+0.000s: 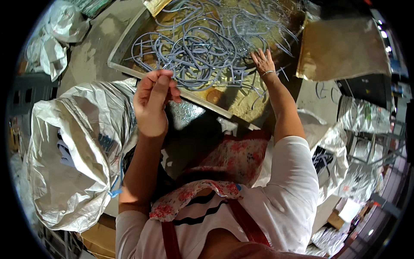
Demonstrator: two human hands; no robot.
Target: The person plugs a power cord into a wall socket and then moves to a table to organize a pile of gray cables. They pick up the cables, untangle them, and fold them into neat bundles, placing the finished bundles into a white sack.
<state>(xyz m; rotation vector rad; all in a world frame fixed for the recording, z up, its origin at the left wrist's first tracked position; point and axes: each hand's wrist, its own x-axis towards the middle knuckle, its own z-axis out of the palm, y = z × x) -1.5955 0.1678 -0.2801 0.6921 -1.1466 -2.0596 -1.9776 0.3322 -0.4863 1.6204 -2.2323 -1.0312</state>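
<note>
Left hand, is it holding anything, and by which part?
The left hand pinches a grey plastic strip at its near end, lifted off the tangled pile. The right hand lies flat on the pile, gripping nothing.

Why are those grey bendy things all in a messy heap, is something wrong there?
The grey plastic pieces lie tangled in a loose pile across the framed worktable, not sorted. A few strays sit off past its right edge. The right hand rests on the pile; the left hand pinches one piece. Nothing looks broken.
</note>
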